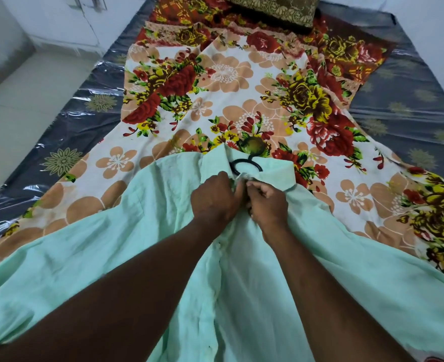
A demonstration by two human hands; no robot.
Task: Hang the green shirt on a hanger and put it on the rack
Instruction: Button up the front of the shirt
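Observation:
The pale green shirt (116, 231) lies spread front-up on a bed, collar pointing away from me. A black hanger (244, 164) sits inside it; only its hook shows, sticking out of the collar opening. My left hand (215, 198) and my right hand (267, 203) meet just below the collar, each pinching an edge of the shirt's front placket near the top button. The rest of the hanger is hidden under the fabric. No rack is in view.
The shirt rests on a floral bedsheet (228, 82) over a grey plastic-wrapped mattress (411, 100). A brown patterned pillow (273, 9) lies at the far end. Light tiled floor (19, 105) and white cupboard doors (59, 19) are on the left.

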